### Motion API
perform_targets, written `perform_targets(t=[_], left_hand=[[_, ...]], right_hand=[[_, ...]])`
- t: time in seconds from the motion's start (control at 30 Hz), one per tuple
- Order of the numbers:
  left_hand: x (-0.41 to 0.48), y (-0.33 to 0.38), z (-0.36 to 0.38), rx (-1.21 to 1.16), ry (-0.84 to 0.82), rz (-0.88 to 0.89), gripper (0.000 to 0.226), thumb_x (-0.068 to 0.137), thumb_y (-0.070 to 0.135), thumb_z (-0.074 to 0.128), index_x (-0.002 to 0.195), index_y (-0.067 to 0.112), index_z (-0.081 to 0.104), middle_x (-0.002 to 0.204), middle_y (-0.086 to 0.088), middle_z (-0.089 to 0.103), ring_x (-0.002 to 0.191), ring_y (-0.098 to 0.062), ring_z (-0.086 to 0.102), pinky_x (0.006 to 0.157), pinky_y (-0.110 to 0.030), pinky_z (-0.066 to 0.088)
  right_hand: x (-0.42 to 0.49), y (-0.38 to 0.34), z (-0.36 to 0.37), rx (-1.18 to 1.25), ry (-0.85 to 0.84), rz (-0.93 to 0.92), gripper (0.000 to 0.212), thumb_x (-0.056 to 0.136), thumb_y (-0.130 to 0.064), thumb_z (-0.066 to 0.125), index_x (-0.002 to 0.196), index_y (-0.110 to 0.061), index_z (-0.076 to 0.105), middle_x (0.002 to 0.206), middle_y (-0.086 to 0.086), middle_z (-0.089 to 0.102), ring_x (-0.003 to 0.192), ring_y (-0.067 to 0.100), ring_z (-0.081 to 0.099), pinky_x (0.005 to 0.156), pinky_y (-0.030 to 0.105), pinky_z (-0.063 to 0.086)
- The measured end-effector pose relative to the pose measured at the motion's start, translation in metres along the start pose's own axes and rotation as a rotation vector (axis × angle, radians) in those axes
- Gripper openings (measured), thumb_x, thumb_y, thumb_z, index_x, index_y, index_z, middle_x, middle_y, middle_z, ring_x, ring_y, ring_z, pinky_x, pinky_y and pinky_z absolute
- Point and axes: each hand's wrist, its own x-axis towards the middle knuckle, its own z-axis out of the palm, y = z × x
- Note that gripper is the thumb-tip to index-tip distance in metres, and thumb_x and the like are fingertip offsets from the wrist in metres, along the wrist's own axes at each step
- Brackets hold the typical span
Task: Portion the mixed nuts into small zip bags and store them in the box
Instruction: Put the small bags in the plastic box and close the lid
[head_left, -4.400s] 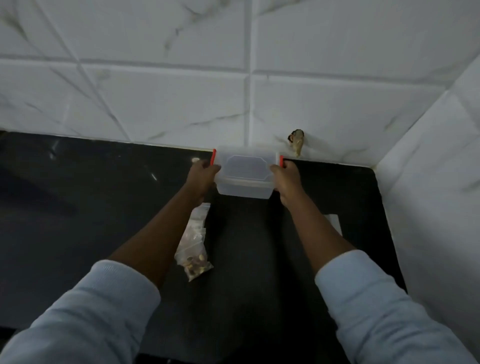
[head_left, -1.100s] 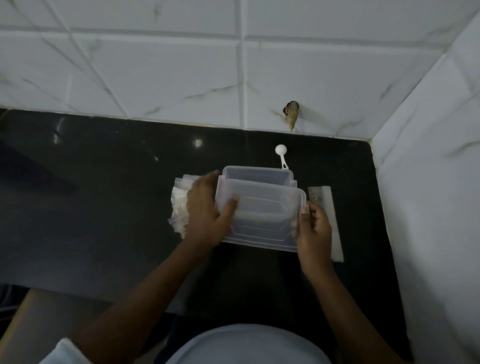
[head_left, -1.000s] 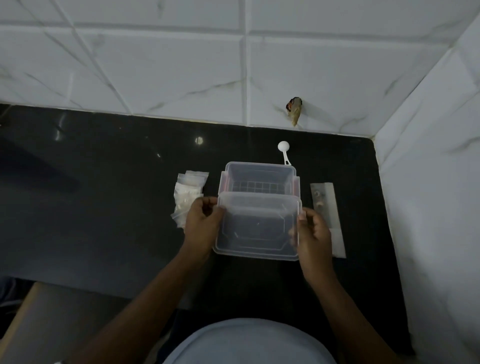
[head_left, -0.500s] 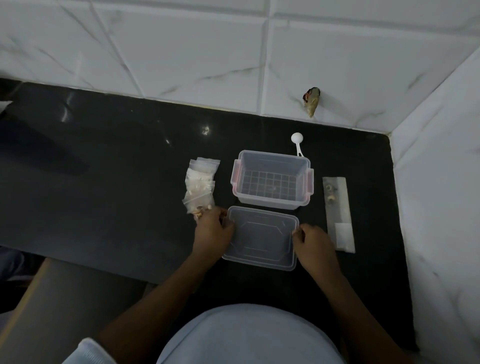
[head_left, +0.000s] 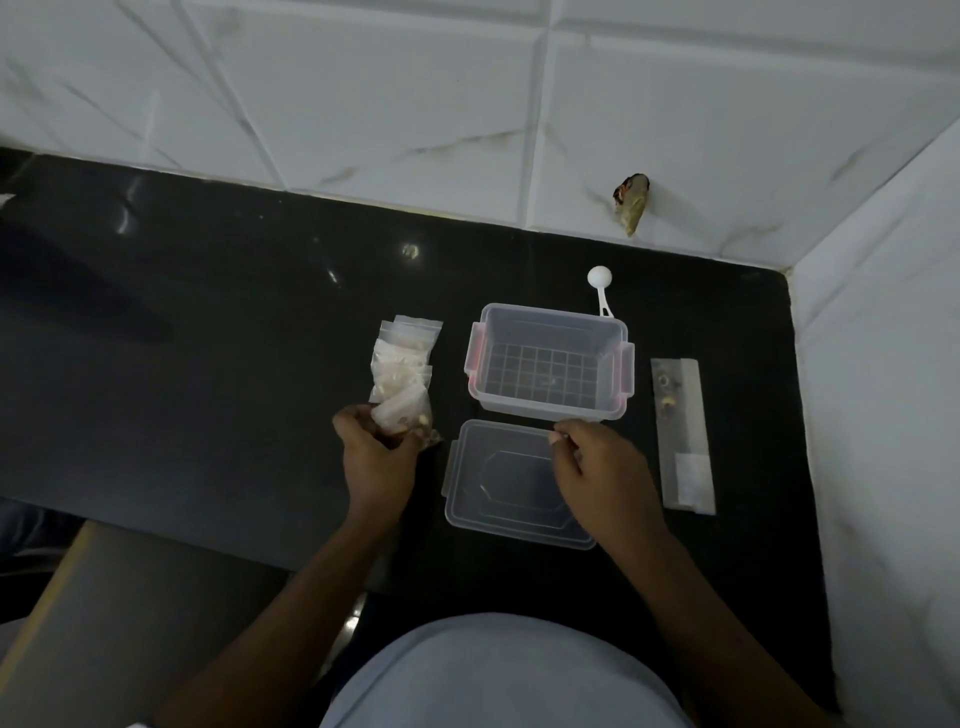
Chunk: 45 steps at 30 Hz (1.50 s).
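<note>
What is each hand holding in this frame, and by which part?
The left hand grips the bags of nuts by their near end. The right hand holds nothing; its loosely curled fingers hang over the lid.

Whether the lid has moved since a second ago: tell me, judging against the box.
Yes. The lid came toward the person: then it covered the near half of the box; now it lies flat on the countertop before it.
</note>
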Motion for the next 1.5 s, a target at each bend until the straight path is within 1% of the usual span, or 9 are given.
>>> perform_targets(t=[0.13, 0.37, 0.47, 0.6, 0.8, 0.97, 1.13, 1.3, 1.5], left_hand=[[-0.011, 0.023, -0.002, -0.119, -0.091, 0.045, 0.077, 0.079, 0.014, 0.087, 0.133, 0.03, 0.035, 0.12, 0.007, 0.056, 0.104, -0.015, 0.066, 0.073, -0.02, 0.058], [-0.013, 0.075, 0.014, -0.299, -0.378, 0.145, 0.093, 0.079, -0.008, 0.08, 0.144, 0.037, 0.032, 0.11, -0.014, 0.069, 0.096, -0.027, 0.075, 0.075, -0.04, 0.064], [0.004, 0.085, 0.018, -0.22, -0.393, 0.142, 0.078, 0.085, 0.011, 0.081, 0.144, 0.035, 0.035, 0.118, -0.004, 0.066, 0.102, -0.02, 0.073, 0.075, -0.031, 0.061], [0.041, 0.059, 0.004, 0.097, -0.097, 0.141, 0.05, 0.092, 0.03, 0.074, 0.136, 0.026, 0.051, 0.126, 0.007, 0.06, 0.108, -0.006, 0.061, 0.08, -0.024, 0.054], [0.076, 0.022, -0.019, 0.394, -0.089, -0.029, 0.058, 0.08, 0.021, 0.08, 0.13, 0.023, 0.05, 0.126, -0.001, 0.056, 0.109, -0.018, 0.06, 0.09, -0.039, 0.057], [0.072, 0.016, -0.017, 0.352, -0.223, -0.047, 0.061, 0.083, 0.014, 0.08, 0.133, 0.019, 0.045, 0.112, 0.001, 0.061, 0.089, -0.01, 0.065, 0.064, -0.018, 0.048], [0.068, 0.017, -0.018, 0.312, -0.233, -0.058, 0.066, 0.084, 0.01, 0.081, 0.136, 0.02, 0.042, 0.097, 0.005, 0.064, 0.082, -0.007, 0.065, 0.063, -0.018, 0.046], [0.066, 0.022, -0.02, 0.253, -0.258, -0.059, 0.08, 0.077, 0.018, 0.088, 0.139, 0.027, 0.039, 0.105, 0.001, 0.067, 0.087, -0.009, 0.069, 0.063, -0.018, 0.05], [0.053, 0.047, -0.027, -0.137, -0.393, -0.176, 0.083, 0.073, 0.012, 0.09, 0.136, 0.033, 0.04, 0.123, -0.012, 0.068, 0.105, -0.021, 0.072, 0.076, -0.031, 0.062]], right_hand=[[0.019, -0.03, -0.005, 0.287, -0.053, 0.024, 0.019, 0.103, -0.025, 0.061, 0.118, -0.019, 0.071, 0.103, -0.012, 0.071, 0.09, -0.002, 0.066, 0.079, 0.011, 0.05], [0.068, -0.058, -0.009, 0.721, -0.292, 0.216, 0.017, 0.099, -0.03, 0.067, 0.114, -0.026, 0.071, 0.107, -0.005, 0.076, 0.1, 0.011, 0.073, 0.092, 0.039, 0.06], [0.086, -0.053, -0.013, 0.613, -0.161, 0.24, 0.008, 0.099, -0.024, 0.067, 0.1, -0.022, 0.074, 0.093, -0.002, 0.077, 0.087, 0.012, 0.074, 0.083, 0.035, 0.062], [0.116, -0.029, -0.009, 0.186, 0.029, 0.254, 0.016, 0.1, -0.015, 0.061, 0.088, -0.011, 0.07, 0.08, 0.004, 0.07, 0.073, 0.017, 0.067, 0.061, 0.023, 0.05], [0.15, -0.014, 0.022, 0.049, -0.232, 0.392, 0.009, 0.099, -0.011, 0.063, 0.092, -0.011, 0.069, 0.085, 0.005, 0.069, 0.082, 0.02, 0.07, 0.073, 0.03, 0.057], [0.157, -0.014, 0.034, -0.057, -0.295, 0.446, 0.014, 0.097, -0.024, 0.067, 0.099, -0.01, 0.068, 0.092, 0.008, 0.071, 0.085, 0.022, 0.069, 0.087, 0.041, 0.058], [0.158, -0.015, 0.033, -0.089, -0.324, 0.421, 0.006, 0.094, -0.014, 0.071, 0.096, -0.008, 0.072, 0.088, 0.007, 0.072, 0.083, 0.02, 0.071, 0.086, 0.037, 0.059], [0.154, -0.015, 0.023, -0.083, -0.147, 0.413, 0.014, 0.1, -0.016, 0.063, 0.092, -0.007, 0.069, 0.081, 0.005, 0.068, 0.069, 0.012, 0.061, 0.059, 0.021, 0.043], [0.128, -0.051, -0.008, 0.434, -0.263, 0.389, 0.007, 0.1, -0.019, 0.064, 0.102, -0.018, 0.071, 0.095, 0.005, 0.075, 0.086, 0.02, 0.075, 0.079, 0.036, 0.064]])
